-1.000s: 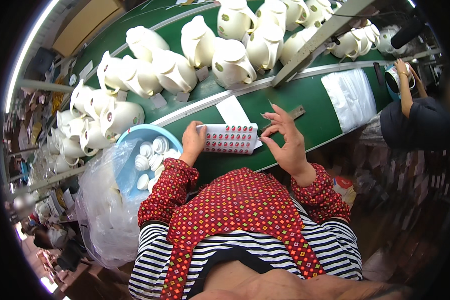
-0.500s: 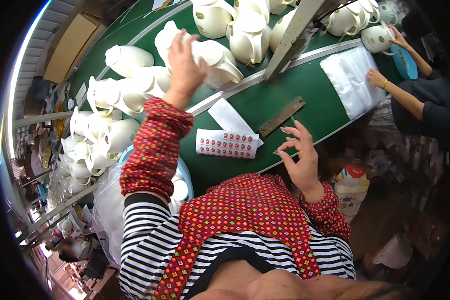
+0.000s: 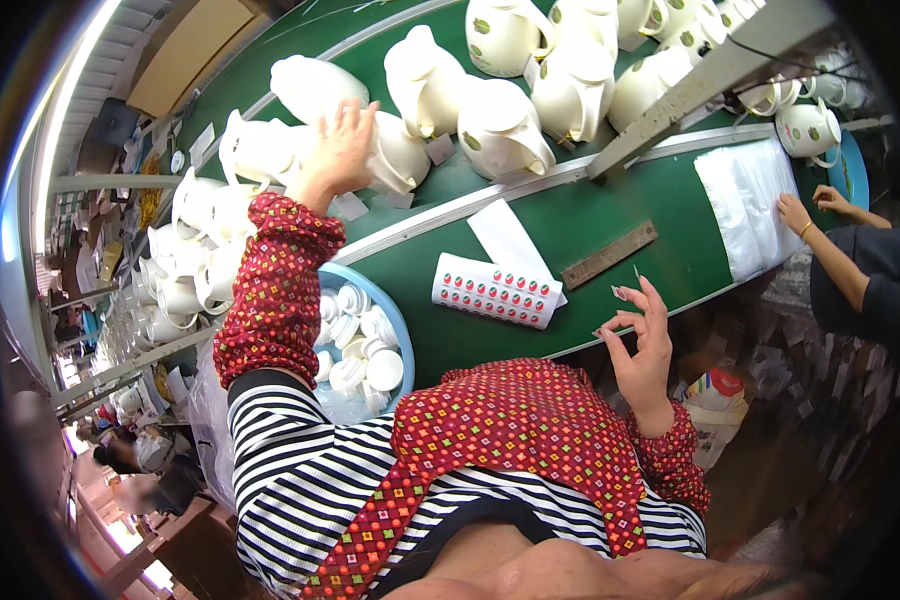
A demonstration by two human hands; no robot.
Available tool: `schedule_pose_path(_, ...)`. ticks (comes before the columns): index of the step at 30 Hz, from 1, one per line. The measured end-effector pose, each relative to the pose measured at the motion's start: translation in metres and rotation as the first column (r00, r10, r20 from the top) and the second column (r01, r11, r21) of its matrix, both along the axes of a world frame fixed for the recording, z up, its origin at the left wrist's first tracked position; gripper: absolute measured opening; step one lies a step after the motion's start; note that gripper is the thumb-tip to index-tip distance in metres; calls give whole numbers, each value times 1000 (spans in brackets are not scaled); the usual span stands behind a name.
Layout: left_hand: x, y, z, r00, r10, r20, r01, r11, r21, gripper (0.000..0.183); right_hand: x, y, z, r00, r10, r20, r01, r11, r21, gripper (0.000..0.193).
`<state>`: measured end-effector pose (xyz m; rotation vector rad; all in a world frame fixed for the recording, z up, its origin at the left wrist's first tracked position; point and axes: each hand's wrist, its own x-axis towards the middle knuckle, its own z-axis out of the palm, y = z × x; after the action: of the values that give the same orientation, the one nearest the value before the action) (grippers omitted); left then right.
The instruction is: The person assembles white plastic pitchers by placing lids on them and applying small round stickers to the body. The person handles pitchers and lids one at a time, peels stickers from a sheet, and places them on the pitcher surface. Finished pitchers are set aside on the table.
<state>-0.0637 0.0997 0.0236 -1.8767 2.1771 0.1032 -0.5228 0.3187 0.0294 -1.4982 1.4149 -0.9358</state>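
Note:
My left hand (image 3: 338,150) is stretched out with its fingers spread, against the side of a cream pitcher (image 3: 398,155) on the green belt. Whether the fingers press on it I cannot tell. Close by stand another smooth pitcher (image 3: 315,88) and one with a lid-like top (image 3: 422,80). My right hand (image 3: 642,350) is raised near the table's front edge, thumb and fingers pinched on a thin pointed tool (image 3: 637,271). Beyond that hand lies a flat worn metal bar (image 3: 608,254). A sheet of red and green stickers (image 3: 496,290) rests beside it, over a white paper strip (image 3: 510,235).
A blue basin (image 3: 398,335) of white lids (image 3: 348,374) sits between my left arm and the table. A slanted metal post (image 3: 710,85) crosses the belt. At right, another person's hand (image 3: 792,213) rests by a stack of clear plastic bags (image 3: 748,205).
My left hand has moved from one pitcher to another farther left. The view has shifted left, bringing the basin of lids into sight. The other person's far hand has left a pitcher.

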Motion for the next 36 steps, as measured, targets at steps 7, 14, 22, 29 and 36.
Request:
schedule_pose_path(7, -21, -87, -25, 962, -226, 155, 272, 864, -424, 103, 23, 10, 10, 999, 0, 40, -2, 999, 51, 77)
schedule_pose_path(14, -31, -144, -27, 916, -397, -60, 378, 904, -199, 114, 12, 30, 9, 997, -82, 0, 82, 992, 93, 80)
schedule_pose_path(22, -46, -164, -36, 857, -420, -298, 292, 873, -391, 89, 17, 34, 8, 990, -140, 27, 135, 982, 130, 81)
schedule_pose_path(29, -14, -135, 19, 795, -400, -455, -57, 698, -713, 85, 17, 8, 32, 984, -150, 97, 149, 989, 17, 80)
schedule_pose_path(36, 9, -51, 117, 142, -205, -968, -281, 930, -238, 61, 38, -39, 112, 931, 115, 347, -76, 989, -124, 88)
